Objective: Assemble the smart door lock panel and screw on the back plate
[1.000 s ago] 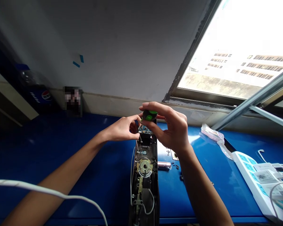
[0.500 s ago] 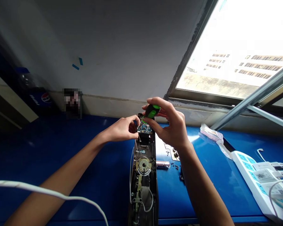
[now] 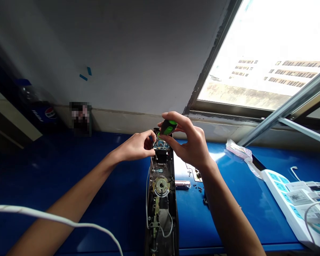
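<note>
My right hand (image 3: 190,142) grips a green-and-black screwdriver (image 3: 168,127) by its handle. Its shaft points down and left toward a blue circuit board (image 3: 162,144). That board sits at the far end of an opened long black housing, which looks like an electronic door lock (image 3: 162,170). At the board's left edge, my left hand (image 3: 138,146) has its thumb and fingers bent together beside thin wires. What those fingertips hold is hidden. A round metal part (image 3: 161,185) and a white wire (image 3: 147,199) lie along the housing nearer me.
Small screws (image 3: 198,187), a pink wrapped cylinder (image 3: 183,184) and a metal plate (image 3: 198,175) lie right of the housing. A white power strip (image 3: 280,192) with plugged-in chargers stands farther right. A white cable (image 3: 77,224) crosses over my left forearm. Behind are a wall and window.
The screwdriver and my right hand have shifted slightly left. My left hand stays at the board's edge, and the whole view has moved a little.
</note>
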`<state>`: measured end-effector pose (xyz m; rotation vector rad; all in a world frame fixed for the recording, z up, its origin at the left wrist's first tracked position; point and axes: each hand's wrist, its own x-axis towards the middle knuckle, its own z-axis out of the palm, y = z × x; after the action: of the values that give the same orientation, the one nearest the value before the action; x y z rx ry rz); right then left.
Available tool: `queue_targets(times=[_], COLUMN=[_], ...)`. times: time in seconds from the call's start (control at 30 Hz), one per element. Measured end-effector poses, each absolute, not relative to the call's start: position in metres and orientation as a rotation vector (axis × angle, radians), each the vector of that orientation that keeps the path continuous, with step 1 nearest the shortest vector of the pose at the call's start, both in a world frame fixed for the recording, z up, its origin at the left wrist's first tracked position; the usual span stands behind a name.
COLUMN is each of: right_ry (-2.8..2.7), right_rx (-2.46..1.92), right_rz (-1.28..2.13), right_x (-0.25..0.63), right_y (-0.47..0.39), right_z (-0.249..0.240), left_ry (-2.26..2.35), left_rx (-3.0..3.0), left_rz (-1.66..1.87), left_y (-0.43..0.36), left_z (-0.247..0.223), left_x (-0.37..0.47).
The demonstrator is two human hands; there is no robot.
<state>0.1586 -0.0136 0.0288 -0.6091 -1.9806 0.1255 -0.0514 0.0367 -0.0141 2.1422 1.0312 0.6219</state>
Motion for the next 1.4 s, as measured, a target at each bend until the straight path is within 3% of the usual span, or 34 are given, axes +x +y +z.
queue_targets(times=[1.17, 1.4], right_ry=[-1.936, -1.810], right_rx=[-0.656, -0.708], right_rz=[0.051, -0.131], right_x=[0.162, 0.187], right_y=[-0.011, -0.026], right_z=[0.027, 0.050], left_ry=[1.091, 1.224], left_rx=[2.220, 2.513], left_rz=[0.552, 0.781], left_y=[0.032, 0.022], left_z=[-0.009, -0.002], left_x=[-0.056, -0.053])
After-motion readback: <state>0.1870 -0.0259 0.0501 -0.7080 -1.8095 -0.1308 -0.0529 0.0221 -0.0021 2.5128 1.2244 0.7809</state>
